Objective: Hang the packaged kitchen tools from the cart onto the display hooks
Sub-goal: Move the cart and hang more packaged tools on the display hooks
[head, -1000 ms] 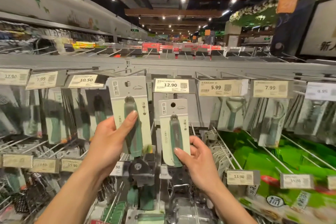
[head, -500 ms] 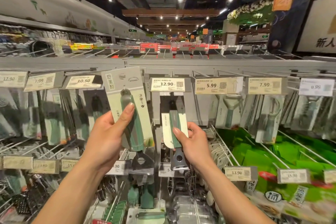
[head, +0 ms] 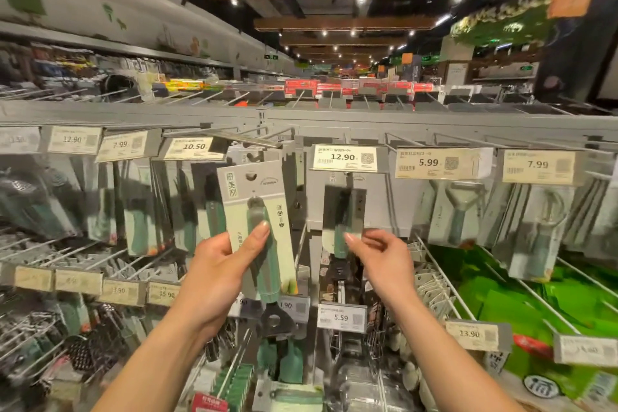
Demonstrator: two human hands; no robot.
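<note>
My left hand grips a packaged kitchen tool, a pale card with a green handle and a dark metal end below, held upright in front of the hooks. A second, identical package hangs on the display hook behind the 12.90 price tag. My right hand is just below and to the right of it. Its thumb tip touches the package's lower part, while the fingers sit loosely curled beside its right edge.
Rows of wire hooks with price tags carry blurred packaged tools to the left and peelers to the right. Green packets fill the lower right. More green-handled packages lie at the bottom centre.
My right hand has pushed its package up and back onto the hook under the 12.90 tag and loosened its hold. My left hand's package has shifted slightly right.
</note>
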